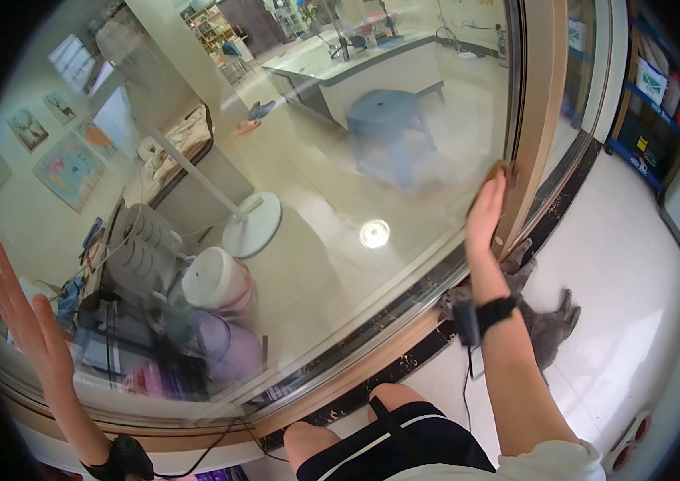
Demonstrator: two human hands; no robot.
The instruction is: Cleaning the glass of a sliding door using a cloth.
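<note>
A large glass pane in a wooden frame fills the view before me, with a cloudy haze over part of it. My right hand lies flat along the pane's right edge, close to the upright frame. Under its fingers a brown cloth-like piece is pressed to the glass; the palm mostly hides it. At the far left, my left hand is raised with the fingers apart, holding nothing. Whether it touches the glass, I cannot tell. Each wrist wears a black strap with a cable.
A grey cat lies on the white floor beside my right forearm, partly behind it. Beyond the glass are a blue stool, a white fan base, and a white bucket. A shelf stands at the right.
</note>
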